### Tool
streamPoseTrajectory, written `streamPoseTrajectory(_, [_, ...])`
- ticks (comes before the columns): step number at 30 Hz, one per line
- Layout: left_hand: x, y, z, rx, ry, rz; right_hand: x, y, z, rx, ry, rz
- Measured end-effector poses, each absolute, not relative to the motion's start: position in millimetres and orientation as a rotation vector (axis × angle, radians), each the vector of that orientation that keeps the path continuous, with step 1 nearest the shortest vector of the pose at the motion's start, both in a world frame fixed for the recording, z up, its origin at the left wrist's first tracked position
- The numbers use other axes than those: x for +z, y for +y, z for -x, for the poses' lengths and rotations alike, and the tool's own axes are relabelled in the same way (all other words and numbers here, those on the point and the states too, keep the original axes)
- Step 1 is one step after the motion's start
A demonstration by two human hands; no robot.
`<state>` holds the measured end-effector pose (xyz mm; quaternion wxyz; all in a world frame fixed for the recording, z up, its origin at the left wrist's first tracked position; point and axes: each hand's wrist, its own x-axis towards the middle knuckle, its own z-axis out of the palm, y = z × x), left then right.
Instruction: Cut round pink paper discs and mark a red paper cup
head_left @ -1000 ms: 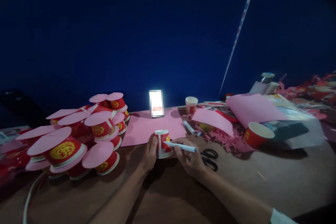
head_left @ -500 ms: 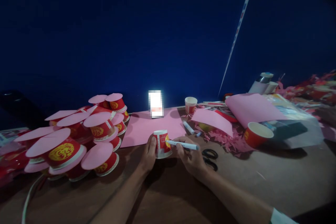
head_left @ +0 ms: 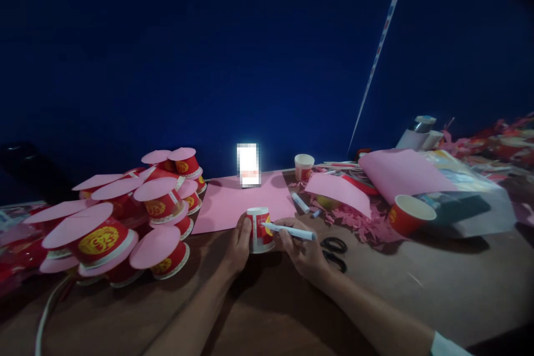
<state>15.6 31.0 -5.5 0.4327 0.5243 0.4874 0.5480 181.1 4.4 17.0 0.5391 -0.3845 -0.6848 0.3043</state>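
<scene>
A red paper cup (head_left: 256, 236) with a white strip and a yellow emblem is held upside down above the table, its rim downward. My left hand (head_left: 238, 245) is closed on its left side, thumb along the wall. In my right hand (head_left: 301, 250) is a white marker pen (head_left: 294, 232), gripped like a writing tool. Its tip meets the cup's red side near the emblem, where faint marks show; I cannot make out their shape. Behind the cup lies a pink paper sheet (head_left: 221, 206) flat on the table.
Several red cups with pink paper discs (head_left: 155, 247) are stacked at left. Black-handled scissors (head_left: 334, 253) lie by my right wrist. A pen cap (head_left: 316, 213), pink scraps (head_left: 371, 228), an upright cup (head_left: 411, 216) and another cup (head_left: 304, 167) sit rightward. A bright blurred-out rectangle (head_left: 249, 166) stands behind.
The cup has turned a little in my left hand, so the white strip and emblem sit differently. The pen tip has shifted slightly left across the cup's side.
</scene>
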Motion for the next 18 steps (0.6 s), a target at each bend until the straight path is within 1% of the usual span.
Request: streamPoseTrajectory(18, [-6.4,31.2,-15.0,1.35,1.213,-1.313,21.1,5.5,-180.8,0.659,-1.597,0.954])
